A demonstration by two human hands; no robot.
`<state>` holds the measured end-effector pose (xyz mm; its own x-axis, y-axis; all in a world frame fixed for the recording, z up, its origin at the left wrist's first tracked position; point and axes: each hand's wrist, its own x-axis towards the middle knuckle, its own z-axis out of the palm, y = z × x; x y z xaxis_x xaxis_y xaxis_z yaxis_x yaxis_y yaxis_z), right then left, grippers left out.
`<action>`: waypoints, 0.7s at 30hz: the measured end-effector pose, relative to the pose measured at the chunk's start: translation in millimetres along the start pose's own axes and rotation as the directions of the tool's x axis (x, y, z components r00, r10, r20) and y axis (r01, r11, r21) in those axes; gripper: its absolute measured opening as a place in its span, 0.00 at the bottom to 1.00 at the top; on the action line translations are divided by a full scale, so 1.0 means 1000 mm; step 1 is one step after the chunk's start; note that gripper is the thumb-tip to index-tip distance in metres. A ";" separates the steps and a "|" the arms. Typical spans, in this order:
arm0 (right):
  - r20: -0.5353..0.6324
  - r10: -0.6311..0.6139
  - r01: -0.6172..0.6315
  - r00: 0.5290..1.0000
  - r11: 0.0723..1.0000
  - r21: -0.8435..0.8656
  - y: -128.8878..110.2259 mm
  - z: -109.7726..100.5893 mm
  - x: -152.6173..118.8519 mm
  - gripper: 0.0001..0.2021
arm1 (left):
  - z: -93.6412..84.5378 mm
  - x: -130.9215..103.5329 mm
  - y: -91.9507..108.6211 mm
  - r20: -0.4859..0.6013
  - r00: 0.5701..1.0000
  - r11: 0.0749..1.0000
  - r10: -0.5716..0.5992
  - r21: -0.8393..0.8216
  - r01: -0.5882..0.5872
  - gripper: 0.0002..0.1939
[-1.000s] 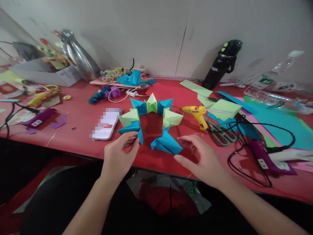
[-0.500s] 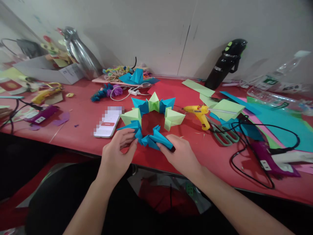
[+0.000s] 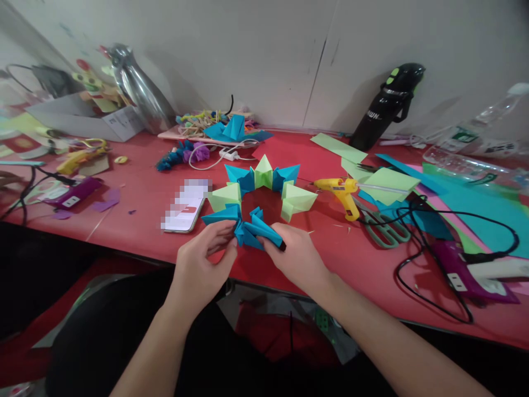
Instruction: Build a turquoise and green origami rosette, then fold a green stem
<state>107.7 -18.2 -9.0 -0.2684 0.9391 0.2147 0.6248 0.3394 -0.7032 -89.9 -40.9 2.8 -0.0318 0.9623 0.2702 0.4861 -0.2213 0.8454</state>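
One blue piece (image 3: pixel 264 227) moved, three green pieces (image 3: pixel 264 173)

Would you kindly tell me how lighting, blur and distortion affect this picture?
In the head view, the central green paper looks crisp, but the white-capped bottle is soft and stretched near the right edge; also in the head view, the metal jug shows glare and the black bottle throws shadow on the wall.

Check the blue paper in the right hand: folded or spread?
Folded: the blue paper shows creases and angled flaps, held in the right hand.
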 end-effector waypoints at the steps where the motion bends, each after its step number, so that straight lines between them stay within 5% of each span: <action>1: 0.004 0.001 -0.001 1.000 1.000 0.002 0.000 0.001 0.001 0.09 | 0.000 0.000 0.001 0.006 1.000 1.000 0.002 -0.006 -0.002 0.17; 21: 0.003 0.084 -0.084 0.996 0.995 -0.048 -0.022 0.017 -0.002 0.09 | 0.009 0.002 -0.005 -0.102 0.995 0.994 -0.013 0.103 0.023 0.10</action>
<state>81.9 -28.5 -5.0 -0.2173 0.9641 0.1528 0.6797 0.2618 -0.6852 -84.7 -35.9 -5.1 -0.1273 0.9437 0.3053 0.5728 -0.1814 0.7994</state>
